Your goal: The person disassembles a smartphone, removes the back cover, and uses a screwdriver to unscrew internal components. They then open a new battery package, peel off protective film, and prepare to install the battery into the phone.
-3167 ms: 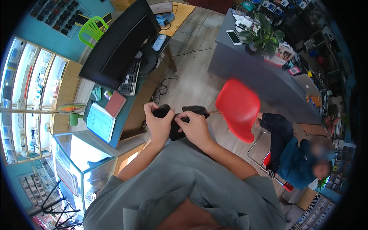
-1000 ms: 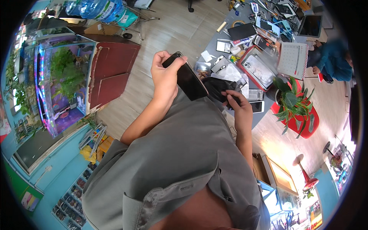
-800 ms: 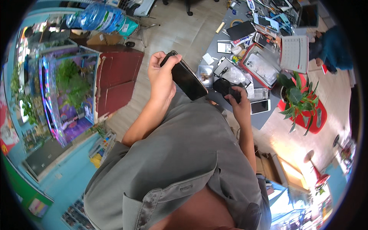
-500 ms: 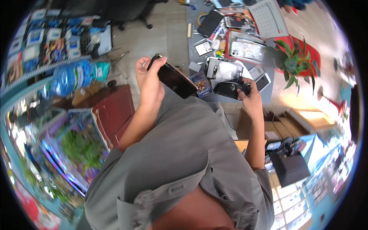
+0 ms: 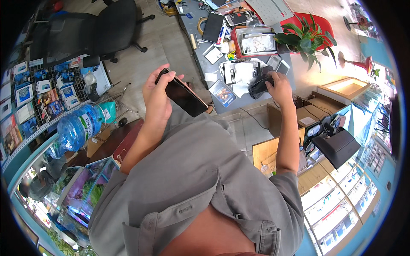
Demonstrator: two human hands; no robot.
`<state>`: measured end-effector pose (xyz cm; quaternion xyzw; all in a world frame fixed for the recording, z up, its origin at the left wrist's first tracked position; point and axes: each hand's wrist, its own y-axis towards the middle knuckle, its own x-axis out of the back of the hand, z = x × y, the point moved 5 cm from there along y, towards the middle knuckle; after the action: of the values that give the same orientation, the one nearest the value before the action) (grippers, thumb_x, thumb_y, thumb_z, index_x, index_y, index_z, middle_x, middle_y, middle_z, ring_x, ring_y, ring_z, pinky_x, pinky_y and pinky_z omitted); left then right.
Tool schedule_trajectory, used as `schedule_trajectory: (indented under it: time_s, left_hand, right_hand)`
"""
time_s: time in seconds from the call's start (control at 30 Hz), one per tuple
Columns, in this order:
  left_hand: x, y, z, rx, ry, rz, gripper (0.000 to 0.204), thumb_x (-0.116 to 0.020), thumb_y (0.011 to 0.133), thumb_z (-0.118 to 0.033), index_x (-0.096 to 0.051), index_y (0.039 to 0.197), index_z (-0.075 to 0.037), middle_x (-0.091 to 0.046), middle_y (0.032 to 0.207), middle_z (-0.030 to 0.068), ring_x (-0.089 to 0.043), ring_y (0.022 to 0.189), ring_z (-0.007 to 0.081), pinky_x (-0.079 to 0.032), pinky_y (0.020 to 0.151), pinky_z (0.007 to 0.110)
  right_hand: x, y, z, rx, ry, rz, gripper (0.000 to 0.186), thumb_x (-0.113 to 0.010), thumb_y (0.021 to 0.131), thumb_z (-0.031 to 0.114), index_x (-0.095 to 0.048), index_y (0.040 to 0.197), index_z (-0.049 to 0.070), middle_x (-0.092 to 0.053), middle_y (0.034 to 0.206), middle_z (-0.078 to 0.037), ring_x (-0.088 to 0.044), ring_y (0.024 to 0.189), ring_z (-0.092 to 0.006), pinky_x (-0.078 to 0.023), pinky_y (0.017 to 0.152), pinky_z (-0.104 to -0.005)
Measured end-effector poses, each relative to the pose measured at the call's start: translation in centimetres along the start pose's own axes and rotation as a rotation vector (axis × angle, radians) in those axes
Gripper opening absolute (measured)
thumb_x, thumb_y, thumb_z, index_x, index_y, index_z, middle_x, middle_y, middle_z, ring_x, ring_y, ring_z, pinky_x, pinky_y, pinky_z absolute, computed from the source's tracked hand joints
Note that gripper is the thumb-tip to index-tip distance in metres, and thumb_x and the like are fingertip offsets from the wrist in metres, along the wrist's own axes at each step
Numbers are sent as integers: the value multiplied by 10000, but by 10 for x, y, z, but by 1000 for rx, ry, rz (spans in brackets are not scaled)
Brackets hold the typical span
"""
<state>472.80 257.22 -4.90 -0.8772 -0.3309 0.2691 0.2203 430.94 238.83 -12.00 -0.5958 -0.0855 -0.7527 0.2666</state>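
Note:
My left hand [image 5: 157, 94] is wrapped round a smartphone [image 5: 183, 96] with a dark screen and a pinkish edge, held tilted in front of the grey desk's near end. My right hand [image 5: 282, 88] grips a crumpled black thing [image 5: 259, 85], perhaps a pouch or bag; its kind does not show plainly. It is at the desk's near right edge, beside crumpled white wrapping [image 5: 245, 72]. A blue picture card [image 5: 223, 93] lies on the desk [image 5: 200, 57] between my hands. Just beyond the black thing lies a pale phone-like slab [image 5: 282, 67].
Farther up the desk are a red tray [image 5: 238, 51] with phones, a black flat box [image 5: 212, 28] and a tape roll [image 5: 200, 26]. A leafy plant [image 5: 305, 42] stands at the right. An office chair [image 5: 117, 23], big water bottles [image 5: 77, 130] and open cardboard boxes [image 5: 314, 114] surround me.
My view has swung, so the desk sits farther left and more of the chair shows. Both hands keep their hold; the right hand and black thing now sit nearer the desk's right edge.

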Motion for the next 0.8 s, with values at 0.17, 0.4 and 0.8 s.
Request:
schedule_trajectory:
  time_s: [0.17,0.4,0.8]
  left_hand:
    - [-3,-17,6,-48,-32,-6,494,-729,1035,-168,-588,1445,69,-658,1158,132,-778,1139,356,-665,1011,577]
    - [-48,-27,19,-207,-232,11,479,-722,1043,-196,-595,1414,81,-667,1164,138,-727,1291,376,-611,1093,583]
    - [-118,-90,23,-337,-81,348,649,-603,1088,-175,-454,1619,167,-590,1602,317,-594,1512,374,-471,1253,496]
  right_hand:
    - [35,-25,53,-173,-114,-386,745,-895,934,374,-599,1566,113,-642,1450,-301,-619,1320,-521,-517,1114,-561]
    - [6,-101,189,-410,1630,140,741,-808,1083,350,-511,1638,-41,-732,1377,-180,-746,1141,-230,-594,882,-334]
    - [77,-86,214,-307,2059,-310,971,-772,1073,127,-86,1728,-81,-715,1300,-168,-769,1153,-262,-614,1077,-447]
